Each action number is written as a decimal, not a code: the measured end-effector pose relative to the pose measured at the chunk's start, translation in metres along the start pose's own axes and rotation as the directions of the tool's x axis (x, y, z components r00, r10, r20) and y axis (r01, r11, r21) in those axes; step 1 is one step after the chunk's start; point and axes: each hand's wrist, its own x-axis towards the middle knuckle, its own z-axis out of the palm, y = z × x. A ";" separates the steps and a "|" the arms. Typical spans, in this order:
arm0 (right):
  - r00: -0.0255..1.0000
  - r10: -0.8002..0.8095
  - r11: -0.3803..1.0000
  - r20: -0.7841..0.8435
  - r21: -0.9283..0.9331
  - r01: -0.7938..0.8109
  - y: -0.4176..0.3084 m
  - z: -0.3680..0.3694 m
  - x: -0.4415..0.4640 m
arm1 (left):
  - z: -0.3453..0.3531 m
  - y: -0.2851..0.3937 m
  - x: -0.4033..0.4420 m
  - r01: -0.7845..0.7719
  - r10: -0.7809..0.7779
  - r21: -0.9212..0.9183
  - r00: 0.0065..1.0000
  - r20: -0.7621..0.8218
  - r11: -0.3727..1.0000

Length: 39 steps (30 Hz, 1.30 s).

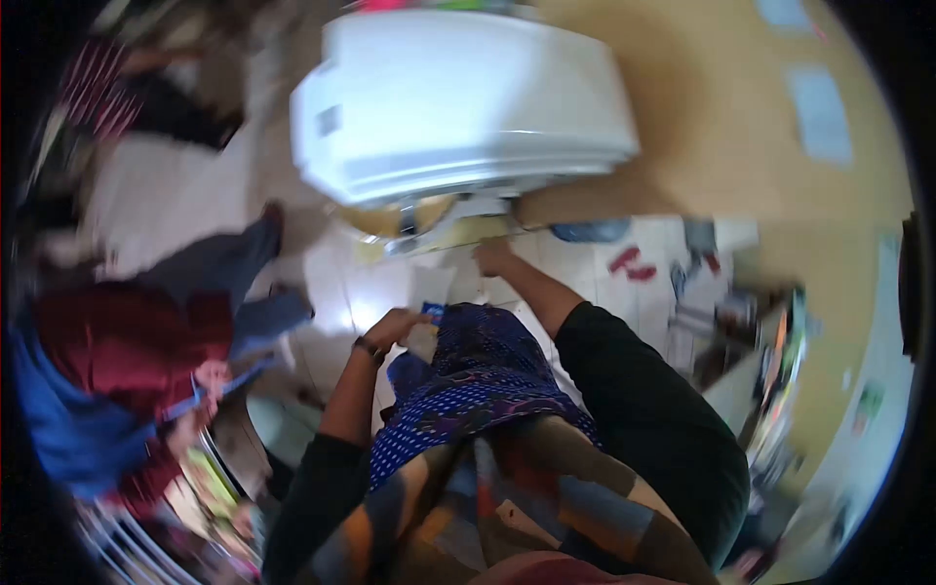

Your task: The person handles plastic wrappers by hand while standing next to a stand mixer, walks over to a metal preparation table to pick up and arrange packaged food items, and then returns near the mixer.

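My left hand [392,329], with a dark band at the wrist, is closed at the left of the blue patterned cloth over my lap [487,361]. At its fingertips is a small blue and pale packet [432,312]. Farther forward, my right hand [495,257] is curled just below the underside of a large glossy white housing [468,107]; blur hides what its fingers hold, if anything. A metal part and a round tan opening [400,216] show under the housing's near edge.
At the left, a person in dark red and blue [127,341] holds a thin bluish object; another person stands at the upper left. Red footwear [639,268] lies on the tiled floor [331,341]. Shelves with assorted items [770,351] are at the right, beside a tan wall [731,117] with papers.
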 end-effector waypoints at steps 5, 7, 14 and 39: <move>0.943 0.265 0.647 -0.202 0.762 -0.019 -0.013 0.031 -0.123 | 0.042 0.049 -0.004 -0.088 0.068 0.148 0.989 0.135 0.985; 0.919 0.302 0.433 -0.255 0.895 0.106 -0.016 0.037 -0.157 | 0.057 0.079 0.006 -0.017 -0.021 0.185 0.979 0.203 0.983; 0.810 0.570 -0.435 -0.139 0.785 0.441 -0.026 0.098 -0.302 | 0.227 0.136 0.018 -0.225 0.100 0.228 0.885 0.456 0.947; -0.250 0.579 -0.431 0.776 0.553 0.713 -0.022 0.558 -0.712 | 0.669 -0.045 -0.036 -0.648 -0.219 0.513 0.481 0.849 0.563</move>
